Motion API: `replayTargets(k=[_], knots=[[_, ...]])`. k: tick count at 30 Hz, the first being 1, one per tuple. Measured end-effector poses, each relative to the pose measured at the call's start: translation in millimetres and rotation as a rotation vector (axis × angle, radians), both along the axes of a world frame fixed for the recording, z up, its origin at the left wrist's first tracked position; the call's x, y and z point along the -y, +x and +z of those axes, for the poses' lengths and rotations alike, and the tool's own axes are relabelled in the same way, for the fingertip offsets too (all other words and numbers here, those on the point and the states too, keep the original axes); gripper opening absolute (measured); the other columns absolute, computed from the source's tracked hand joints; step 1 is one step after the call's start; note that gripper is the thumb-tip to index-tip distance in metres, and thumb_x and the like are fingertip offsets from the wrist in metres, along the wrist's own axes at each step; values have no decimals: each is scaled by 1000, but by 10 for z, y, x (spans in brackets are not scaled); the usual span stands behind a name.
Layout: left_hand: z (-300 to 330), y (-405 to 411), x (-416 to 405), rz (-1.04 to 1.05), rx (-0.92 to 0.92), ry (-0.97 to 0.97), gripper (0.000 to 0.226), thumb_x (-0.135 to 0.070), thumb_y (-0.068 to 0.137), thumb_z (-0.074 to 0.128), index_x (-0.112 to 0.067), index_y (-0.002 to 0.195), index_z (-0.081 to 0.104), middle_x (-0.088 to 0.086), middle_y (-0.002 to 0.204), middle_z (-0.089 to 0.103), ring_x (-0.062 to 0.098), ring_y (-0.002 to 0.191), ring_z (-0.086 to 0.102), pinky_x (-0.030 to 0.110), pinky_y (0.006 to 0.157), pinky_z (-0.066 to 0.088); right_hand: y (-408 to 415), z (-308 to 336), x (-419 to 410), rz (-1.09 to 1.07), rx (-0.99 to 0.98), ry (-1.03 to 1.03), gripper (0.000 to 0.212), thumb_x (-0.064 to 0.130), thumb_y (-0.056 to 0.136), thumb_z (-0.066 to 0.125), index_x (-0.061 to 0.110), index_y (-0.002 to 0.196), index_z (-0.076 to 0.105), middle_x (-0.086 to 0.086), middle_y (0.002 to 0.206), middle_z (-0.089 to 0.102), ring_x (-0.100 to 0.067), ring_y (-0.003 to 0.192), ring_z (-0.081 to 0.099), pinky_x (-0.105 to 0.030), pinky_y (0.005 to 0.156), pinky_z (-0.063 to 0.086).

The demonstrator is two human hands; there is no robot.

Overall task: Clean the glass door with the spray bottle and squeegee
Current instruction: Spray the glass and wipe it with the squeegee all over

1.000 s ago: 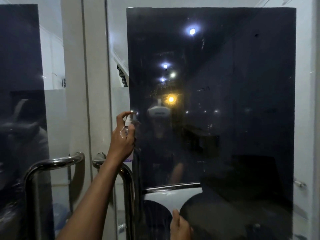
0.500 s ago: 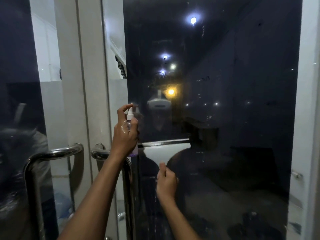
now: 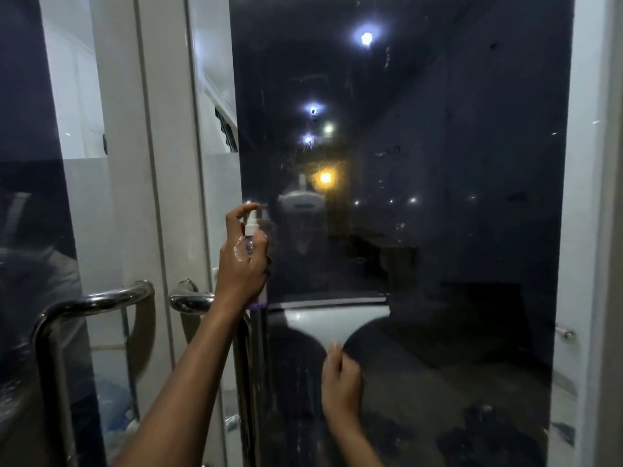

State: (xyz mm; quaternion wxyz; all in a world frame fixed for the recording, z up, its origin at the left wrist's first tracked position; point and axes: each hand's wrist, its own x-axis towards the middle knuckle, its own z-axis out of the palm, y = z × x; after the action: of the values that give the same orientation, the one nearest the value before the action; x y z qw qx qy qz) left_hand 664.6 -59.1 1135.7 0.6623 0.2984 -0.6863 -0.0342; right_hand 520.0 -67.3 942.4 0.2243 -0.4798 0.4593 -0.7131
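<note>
Filling most of the view, the dark glass door (image 3: 455, 214) bears faint smears. Against its lower part lies the white squeegee (image 3: 333, 320), blade uppermost, its handle gripped by the right hand (image 3: 340, 382). Left of it, the left hand (image 3: 242, 264) grips a small spray bottle (image 3: 251, 230), forefinger arched over the nozzle, near the steel door handle (image 3: 192, 299).

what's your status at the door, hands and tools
Left hand grips spray bottle, aimed at glass door. Right hand holds squeegee, blade on glass. Nothing in the way.
</note>
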Motion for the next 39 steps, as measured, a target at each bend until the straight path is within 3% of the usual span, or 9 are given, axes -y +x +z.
replayTargets(k=[4, 7, 14, 17, 20, 22, 28, 31, 39], knots=[[60, -28, 15, 24, 12, -47, 36, -21, 108, 42, -41, 136, 32, 5, 72, 60, 11, 54, 61, 21, 50, 53, -156, 1074, 158, -101, 0, -164, 54, 37, 106, 41, 23, 53, 40, 1, 50, 46, -18, 50, 47, -34, 54, 32], [87, -39, 38, 37, 3, -47, 36, -19, 108, 43, -41, 135, 33, 8, 70, 60, 11, 51, 61, 19, 48, 51, -256, 1381, 232, -97, -70, -93, 57, 42, 106, 39, 16, 56, 47, -3, 53, 52, -19, 54, 52, -34, 56, 36], [-5, -73, 61, 69, -21, -20, 36, -20, 108, 44, -45, 132, 35, -2, 69, 60, 13, 52, 61, 21, 47, 49, -327, -67, 128, -105, -194, 264, 53, 44, 105, 41, 13, 63, 54, -14, 70, 65, -37, 80, 64, -36, 69, 42], [-39, -87, 41, 76, -25, -20, 36, -19, 107, 44, -45, 131, 35, -4, 66, 58, 9, 50, 59, 18, 46, 47, -420, -598, 45, -78, -166, 391, 56, 47, 103, 43, 18, 57, 53, -5, 67, 65, -33, 84, 66, -30, 69, 41], [-63, -95, 15, 98, -26, -17, 36, -19, 107, 44, -44, 131, 35, -6, 70, 58, 6, 51, 58, 17, 47, 45, -497, -832, -62, -81, -150, 379, 62, 44, 102, 48, 21, 45, 52, 3, 48, 58, -12, 60, 63, -22, 59, 40], [-75, -108, -12, 96, -31, -4, 36, -18, 107, 44, -43, 131, 35, -5, 74, 59, 7, 52, 59, 17, 47, 47, -496, -821, -100, -54, -56, 315, 63, 43, 101, 50, 21, 42, 49, 2, 41, 52, -8, 44, 53, -30, 56, 45], [-3, -169, -28, 100, 3, 9, 38, -19, 107, 44, -45, 133, 34, -2, 69, 58, 17, 54, 60, 30, 49, 53, -410, 455, 24, 86, 98, -23, 60, 58, 95, 38, 21, 48, 36, 3, 44, 33, -17, 43, 34, -35, 50, 28], [171, -251, -23, 116, 15, 2, 36, -22, 107, 45, -45, 133, 35, 9, 76, 62, 31, 62, 64, 51, 56, 57, -413, 1433, 154, 35, 55, -145, 60, 47, 105, 38, 18, 53, 39, -7, 47, 41, -25, 45, 43, -40, 51, 36], [1087, -404, 0, 165, 9, -153, 35, -22, 105, 46, -35, 136, 38, 3, 91, 66, 26, 72, 67, 53, 68, 59, -435, 3293, 228, 80, 38, -270, 58, 48, 106, 35, 14, 62, 54, -8, 63, 60, -30, 62, 60, -42, 66, 52]])
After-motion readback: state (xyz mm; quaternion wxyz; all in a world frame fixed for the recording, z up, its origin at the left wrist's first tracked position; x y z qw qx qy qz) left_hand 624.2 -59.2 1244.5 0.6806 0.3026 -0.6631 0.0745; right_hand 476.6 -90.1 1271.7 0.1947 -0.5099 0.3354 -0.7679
